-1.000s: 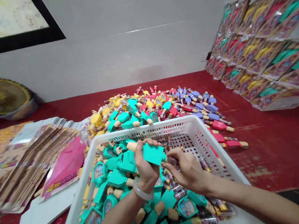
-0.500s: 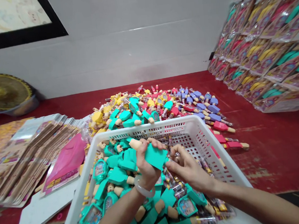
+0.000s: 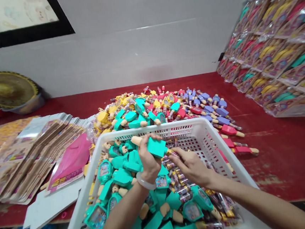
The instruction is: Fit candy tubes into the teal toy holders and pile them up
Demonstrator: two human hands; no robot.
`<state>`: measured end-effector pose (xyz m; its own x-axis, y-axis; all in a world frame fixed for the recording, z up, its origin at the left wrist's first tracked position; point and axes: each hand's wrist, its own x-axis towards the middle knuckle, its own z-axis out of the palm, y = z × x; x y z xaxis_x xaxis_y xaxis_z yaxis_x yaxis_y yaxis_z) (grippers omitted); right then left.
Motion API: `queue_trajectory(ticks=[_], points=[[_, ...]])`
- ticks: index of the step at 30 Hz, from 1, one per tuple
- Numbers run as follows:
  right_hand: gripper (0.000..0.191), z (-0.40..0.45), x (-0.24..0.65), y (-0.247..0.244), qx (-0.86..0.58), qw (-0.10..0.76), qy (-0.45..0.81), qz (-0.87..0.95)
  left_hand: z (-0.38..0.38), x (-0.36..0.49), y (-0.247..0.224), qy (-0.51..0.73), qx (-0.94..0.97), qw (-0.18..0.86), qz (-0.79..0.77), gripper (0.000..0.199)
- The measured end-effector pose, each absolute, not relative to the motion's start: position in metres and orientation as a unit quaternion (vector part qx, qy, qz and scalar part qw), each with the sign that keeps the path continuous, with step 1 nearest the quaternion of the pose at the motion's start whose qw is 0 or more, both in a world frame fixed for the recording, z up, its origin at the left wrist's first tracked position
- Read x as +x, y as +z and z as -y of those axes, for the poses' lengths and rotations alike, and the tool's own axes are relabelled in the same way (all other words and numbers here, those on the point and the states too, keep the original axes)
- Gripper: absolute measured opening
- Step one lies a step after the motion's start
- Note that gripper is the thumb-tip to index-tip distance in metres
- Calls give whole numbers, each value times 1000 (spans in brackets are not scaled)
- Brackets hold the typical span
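My left hand (image 3: 148, 157) is shut on a teal toy (image 3: 155, 147) with a tan rounded end and a clear tube end, holding it above a white plastic basket (image 3: 153, 128). A pale bangle (image 3: 144, 181) circles that wrist. My right hand (image 3: 191, 168) is just to the right, its spread fingertips close to the toy's tube end. It holds nothing that I can see. Beneath both hands, the basket is packed with teal toys (image 3: 123, 177) and small clear tubes of coloured candy (image 3: 180, 194).
A heap of yellow, teal, red and purple toys (image 3: 162, 108) lies on the red table (image 3: 284, 160) behind the basket. Stacked packaging cards (image 3: 35, 153) and a pink card (image 3: 70, 162) are at left. Packaged toys (image 3: 272, 54) stand stacked at right against the wall.
My left hand has turned the teal toy to lie more level, with its tube end toward my right hand. The whole scene has shifted slightly in view.
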<state>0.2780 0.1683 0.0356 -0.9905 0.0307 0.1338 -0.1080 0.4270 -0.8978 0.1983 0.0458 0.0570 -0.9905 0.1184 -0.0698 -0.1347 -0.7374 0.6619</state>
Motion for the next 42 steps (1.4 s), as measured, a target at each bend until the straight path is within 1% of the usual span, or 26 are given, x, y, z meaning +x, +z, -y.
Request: queue_trajectory(ticks=[3, 4, 5, 6, 7, 10, 13, 14, 17, 19, 21, 22, 24, 26, 29, 31, 32, 33, 34, 35, 36, 38, 39, 40, 41, 42], points=[[57, -166, 275, 26, 27, -232, 741, 630, -42, 205, 61, 937, 48, 77, -338, 18], [59, -166, 273, 23, 29, -305, 774, 555, -41, 205, 61, 939, 54, 86, -330, 18], [60, -165, 272, 21, 23, -339, 791, 509, -40, 206, 61, 939, 52, 95, -327, 17], [60, -164, 271, 19, 10, -337, 800, 496, -40, 205, 59, 937, 42, 100, -331, 17], [60, -164, 270, 19, -7, -302, 803, 514, -40, 204, 57, 935, 28, 100, -340, 18], [49, -167, 271, 26, -6, -138, 728, 672, -44, 202, 51, 927, -19, 90, -363, 22], [29, -172, 274, 32, 54, 4, 533, 844, -48, 203, 47, 923, -34, 99, -371, 23], [27, -173, 275, 32, 69, 54, 460, 883, -49, 204, 47, 923, -36, 106, -369, 23], [31, -174, 278, 27, 115, 187, 266, 939, -51, 207, 48, 931, -41, 125, -339, 22], [34, -172, 281, 25, 136, 234, 182, 945, -52, 209, 48, 936, -38, 130, -325, 23], [33, -168, 286, 29, 136, 228, 172, 949, -53, 213, 47, 938, -32, 126, -322, 23], [32, -167, 288, 32, 126, 206, 198, 950, -53, 215, 48, 938, -29, 128, -322, 23], [28, -165, 291, 41, 97, 131, 310, 937, -54, 221, 50, 938, -14, 131, -320, 23], [27, -166, 292, 49, 73, 23, 485, 871, -53, 227, 57, 945, 17, 118, -305, 21], [38, -169, 287, 50, 59, -182, 729, 657, -49, 234, 69, 955, 79, 92, -271, 16], [45, -170, 283, 47, 58, -296, 791, 532, -46, 234, 74, 955, 102, 93, -264, 14], [49, -170, 280, 46, 56, -326, 796, 507, -45, 231, 74, 952, 101, 100, -270, 14], [52, -170, 278, 44, 53, -329, 789, 516, -44, 228, 73, 949, 91, 109, -281, 14], [52, -170, 276, 44, 48, -302, 771, 558, -44, 223, 71, 945, 72, 118, -297, 15], [50, -169, 275, 43, 43, -243, 740, 625, -44, 219, 68, 940, 45, 123, -315, 16], [45, -169, 275, 42, 36, -159, 692, 704, -45, 215, 65, 935, 15, 124, -331, 18], [35, -169, 274, 42, 22, 20, 555, 832, -49, 209, 60, 928, -33, 117, -351, 19], [31, -168, 275, 41, 18, 78, 493, 866, -51, 208, 59, 929, -42, 106, -351, 18], [28, -168, 275, 41, 19, 100, 455, 885, -52, 208, 59, 933, -38, 99, -345, 16], [26, -168, 276, 40, 23, 91, 450, 888, -53, 209, 59, 938, -23, 98, -333, 14], [26, -167, 276, 39, 32, 55, 477, 877, -53, 211, 61, 943, 2, 103, -317, 12]])
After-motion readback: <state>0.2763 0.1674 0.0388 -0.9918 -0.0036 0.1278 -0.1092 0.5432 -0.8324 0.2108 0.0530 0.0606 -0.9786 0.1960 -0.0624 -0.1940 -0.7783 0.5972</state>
